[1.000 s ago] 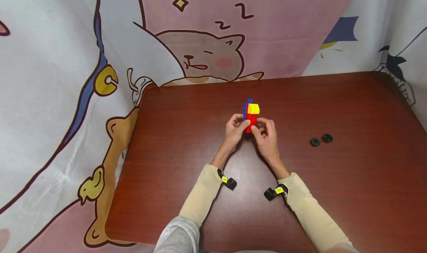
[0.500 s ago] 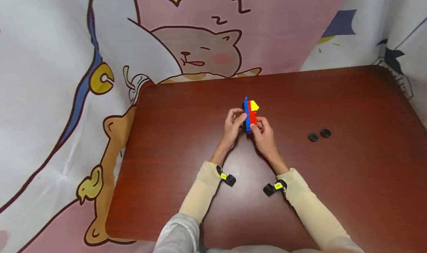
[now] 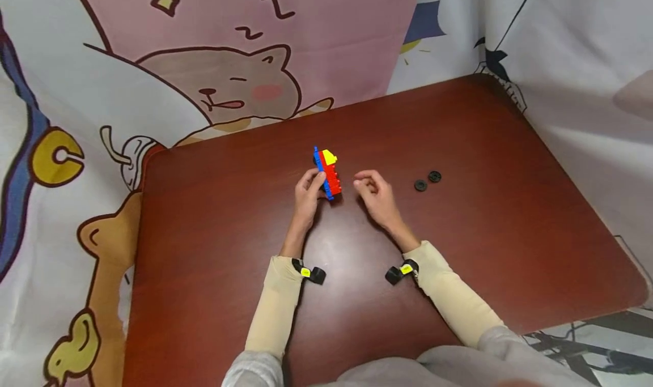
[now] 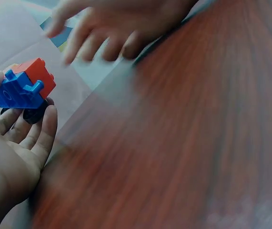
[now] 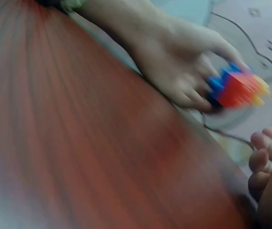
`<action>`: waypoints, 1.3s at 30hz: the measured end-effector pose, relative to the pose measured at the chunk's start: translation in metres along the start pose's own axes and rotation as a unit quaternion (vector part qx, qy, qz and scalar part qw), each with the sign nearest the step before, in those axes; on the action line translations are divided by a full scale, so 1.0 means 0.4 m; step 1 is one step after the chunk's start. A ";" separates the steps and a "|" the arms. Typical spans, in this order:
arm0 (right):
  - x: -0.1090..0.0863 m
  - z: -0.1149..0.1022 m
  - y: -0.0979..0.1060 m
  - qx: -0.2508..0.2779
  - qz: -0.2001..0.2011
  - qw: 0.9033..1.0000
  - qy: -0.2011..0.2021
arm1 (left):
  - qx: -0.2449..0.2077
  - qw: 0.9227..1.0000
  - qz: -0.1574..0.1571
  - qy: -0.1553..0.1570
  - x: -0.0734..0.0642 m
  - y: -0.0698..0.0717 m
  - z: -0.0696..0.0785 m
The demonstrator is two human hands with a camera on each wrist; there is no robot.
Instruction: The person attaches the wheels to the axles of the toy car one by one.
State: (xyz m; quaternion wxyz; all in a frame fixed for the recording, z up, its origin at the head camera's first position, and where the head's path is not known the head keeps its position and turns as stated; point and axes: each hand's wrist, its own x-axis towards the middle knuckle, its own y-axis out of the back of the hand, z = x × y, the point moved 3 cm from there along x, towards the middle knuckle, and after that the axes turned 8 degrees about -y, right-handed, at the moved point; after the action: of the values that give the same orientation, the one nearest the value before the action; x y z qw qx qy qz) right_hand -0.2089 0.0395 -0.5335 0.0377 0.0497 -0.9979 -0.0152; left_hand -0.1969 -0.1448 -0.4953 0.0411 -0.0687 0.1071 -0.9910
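My left hand (image 3: 306, 197) holds a toy car (image 3: 330, 173) built of blocks, thumb on its side. It has a blue base, red bricks and a yellow sloped brick at the far end. In the left wrist view a black wheel (image 4: 35, 114) shows under the blue base (image 4: 19, 90), against the fingers. My right hand (image 3: 377, 199) hovers to the right, apart from the car, with loosely bent fingers and nothing in them. Two black wheels lie on the table beyond it, a nearer one (image 3: 420, 185) and a farther one (image 3: 435, 176).
The brown wooden table (image 3: 214, 273) extends around both hands. Behind it hangs a printed cloth (image 3: 347, 41) with a sleeping cartoon animal. Each wrist wears a small black camera, such as the left one (image 3: 317, 275).
My right hand has let go of the toy car and moved right. The left hand keeps holding it, now tilted. The head view has swung to the right.
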 end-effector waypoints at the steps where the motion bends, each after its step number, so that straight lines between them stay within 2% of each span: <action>1: -0.004 0.002 0.034 0.008 0.017 1.000 0.006 | 0.000 1.000 -0.003 0.000 0.002 -0.002 0.000; 4: -0.018 0.010 0.147 0.014 0.081 0.996 0.027 | 0.004 1.000 -0.012 -0.003 0.005 -0.006 -0.001; 6: -0.027 0.015 0.218 -0.016 0.122 0.991 0.045 | 0.005 1.000 -0.017 -0.003 0.007 -0.005 -0.002; 8: -0.033 0.019 0.272 -0.076 0.143 0.986 0.041 | 0.004 1.000 -0.016 0.000 0.006 0.000 -0.001; 10: -0.037 0.023 0.308 -0.155 0.148 0.977 0.023 | 0.004 1.000 -0.012 0.004 0.004 0.008 -0.001; 12: -0.040 0.026 0.325 -0.244 0.132 0.961 0.001 | 0.005 1.000 -0.010 0.008 0.001 0.015 0.001; 14: -0.040 0.024 0.326 -0.326 0.103 0.940 -0.017 | 0.009 1.000 -0.012 0.011 -0.001 0.021 0.002; 17: -0.036 0.020 0.313 -0.403 0.061 0.912 -0.037 | 0.019 1.000 -0.015 0.010 0.002 0.026 0.005; 19: -0.034 0.017 0.305 -0.426 0.046 0.902 -0.045 | 0.028 0.999 -0.016 0.008 0.005 0.026 0.006; 21: -0.034 0.016 0.303 -0.432 0.052 0.899 -0.051 | 0.033 0.999 -0.021 0.007 0.008 0.024 0.004; 23: -0.038 0.018 0.305 -0.421 0.070 0.903 -0.051 | 0.036 0.999 -0.026 0.008 0.010 0.020 0.001; 26: -0.046 0.022 0.314 -0.390 0.098 0.914 -0.050 | 0.037 0.999 -0.038 0.013 0.011 0.009 -0.005; 30: -0.052 0.029 0.295 -0.325 0.099 0.940 -0.032 | 0.040 0.998 -0.038 0.018 0.008 0.003 -0.008; 32: -0.051 0.029 0.266 -0.282 0.087 0.955 -0.017 | 0.039 0.999 -0.031 0.016 0.007 0.005 -0.006; 35: -0.044 0.022 0.208 -0.190 0.069 0.979 -0.003 | 0.040 0.999 -0.028 0.012 0.008 0.013 -0.002; 37: -0.043 -0.008 0.161 -0.127 0.062 0.990 0.005 | 0.038 0.999 -0.025 0.012 0.013 0.018 -0.011; 39: -0.042 -0.040 0.116 -0.080 0.052 0.995 0.019 | 0.044 0.999 -0.028 0.014 0.023 0.022 -0.030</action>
State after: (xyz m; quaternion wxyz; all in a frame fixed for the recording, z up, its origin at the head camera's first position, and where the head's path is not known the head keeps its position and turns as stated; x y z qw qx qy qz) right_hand -0.1958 0.0870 -0.5174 0.0612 -0.0050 -0.9939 -0.0917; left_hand -0.2069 -0.1519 -0.5076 0.0144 -0.0559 0.0623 -0.9964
